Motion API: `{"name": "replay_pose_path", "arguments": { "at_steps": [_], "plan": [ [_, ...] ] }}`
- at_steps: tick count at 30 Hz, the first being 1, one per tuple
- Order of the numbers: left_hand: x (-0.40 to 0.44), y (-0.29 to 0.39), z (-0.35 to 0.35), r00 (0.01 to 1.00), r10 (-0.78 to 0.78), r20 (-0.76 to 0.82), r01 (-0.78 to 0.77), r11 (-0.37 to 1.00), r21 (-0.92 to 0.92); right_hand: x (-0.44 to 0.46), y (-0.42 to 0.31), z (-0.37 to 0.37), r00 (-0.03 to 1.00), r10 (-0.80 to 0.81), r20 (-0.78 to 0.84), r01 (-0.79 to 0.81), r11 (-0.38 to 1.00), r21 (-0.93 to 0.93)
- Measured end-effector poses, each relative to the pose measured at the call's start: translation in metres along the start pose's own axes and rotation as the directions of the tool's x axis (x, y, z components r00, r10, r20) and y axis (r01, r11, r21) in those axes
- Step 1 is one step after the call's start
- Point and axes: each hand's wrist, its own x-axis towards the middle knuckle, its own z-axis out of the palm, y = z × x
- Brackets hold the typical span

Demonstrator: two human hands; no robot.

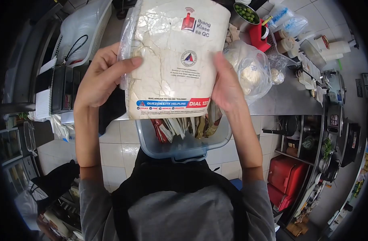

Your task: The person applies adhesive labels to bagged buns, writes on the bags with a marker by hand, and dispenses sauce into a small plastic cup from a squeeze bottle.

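Clearly printed "QUEZON CITY HELPLINE", creased booklet (168, 74), left hand (100, 74) and right hand (228, 85) gripping it

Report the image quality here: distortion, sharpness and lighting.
Head view: strong wide-angle distortion, with the steel counter curving at its far right and black vignetting closing in at the corners; the booklet brightly lit, its large print readable but its smallest line too fine to read; the right hand looks slightly soft, perhaps from motion.
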Motion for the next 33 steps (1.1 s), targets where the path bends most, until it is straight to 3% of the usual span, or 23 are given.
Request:
{"name": "replay_pose_path", "arguments": {
  "at_steps": [2, 4, 6, 9, 11, 12, 13, 14, 16, 18, 20, 23, 26, 30, 31, 33],
  "plan": [
    [-0.002, -0.002, -0.003, 0.999, -0.008, 0.037, 0.006, 0.999, 0.049, 0.01, -0.012, 0.002, 0.999, 0.039, 0.003, -0.039, 0.995, 0.091],
    [-0.003, -0.006, 0.004, 0.998, 0.025, 0.057, -0.033, 0.989, 0.147, 0.018, -0.009, 0.002, 0.999, -0.053, 0.013, 0.053, 0.999, 0.001],
    [-0.001, -0.005, 0.006, 0.998, 0.048, 0.035, -0.051, 0.995, 0.088, 0.025, -0.003, 0.001, 0.988, -0.153, 0.025, 0.155, 0.981, -0.117],
    [-0.001, -0.004, 0.002, 0.992, 0.126, -0.011, -0.125, 0.99, 0.068, 0.029, -0.003, 0.01, 0.985, -0.171, 0.007, 0.167, 0.952, -0.257],
    [-0.001, 0.003, -0.01, 0.988, 0.152, -0.019, -0.152, 0.988, 0.021, 0.027, -0.009, 0.009, 0.982, -0.18, 0.059, 0.187, 0.968, -0.165],
    [-0.004, 0.006, -0.014, 0.969, 0.237, -0.073, -0.236, 0.972, 0.011, 0.025, -0.011, 0.011, 0.979, -0.188, 0.084, 0.197, 0.973, -0.118],
    [-0.008, 0.012, -0.021, 0.959, 0.254, -0.123, -0.253, 0.967, 0.024, 0.021, -0.012, 0.018, 0.948, -0.317, -0.037, 0.3, 0.924, -0.237],
    [-0.012, 0.018, -0.029, 0.946, 0.275, -0.175, -0.272, 0.961, 0.038, 0.013, -0.014, 0.011, 0.955, -0.296, 0.022, 0.275, 0.854, -0.441],
    [-0.022, 0.026, -0.047, 0.88, 0.32, -0.351, -0.302, 0.947, 0.108, -0.008, -0.027, -0.018, 0.966, -0.222, 0.133, 0.241, 0.585, -0.774],
    [-0.032, 0.034, -0.06, 0.827, 0.354, -0.436, -0.375, 0.926, 0.042, -0.036, -0.028, -0.02, 0.988, 0.078, 0.13, 0.118, 0.138, -0.983],
    [-0.036, 0.037, -0.064, 0.774, 0.378, -0.508, -0.429, 0.903, 0.019, -0.054, -0.001, -0.031, 0.982, 0.19, -0.002, 0.033, -0.183, -0.983],
    [-0.042, 0.035, -0.063, 0.718, 0.354, -0.6, -0.418, 0.908, 0.035, -0.063, 0.041, -0.047, 0.995, 0.082, -0.057, -0.02, -0.389, -0.921],
    [-0.05, 0.027, -0.06, 0.705, 0.288, -0.648, -0.316, 0.946, 0.077, -0.065, 0.055, -0.043, 0.996, 0.001, -0.09, -0.087, -0.236, -0.968],
    [-0.058, 0.016, -0.062, 0.708, 0.266, -0.654, -0.338, 0.941, 0.017, -0.076, 0.059, -0.041, 0.983, -0.162, 0.089, 0.064, -0.151, -0.986],
    [-0.061, 0.015, -0.066, 0.694, 0.267, -0.669, -0.349, 0.937, 0.012, -0.077, 0.057, -0.035, 0.99, -0.14, -0.035, -0.057, -0.156, -0.986],
    [-0.069, 0.014, -0.079, 0.668, 0.266, -0.695, -0.369, 0.929, 0.0, -0.079, 0.065, -0.036, 0.985, -0.167, -0.036, -0.08, -0.267, -0.96]
  ]
}}
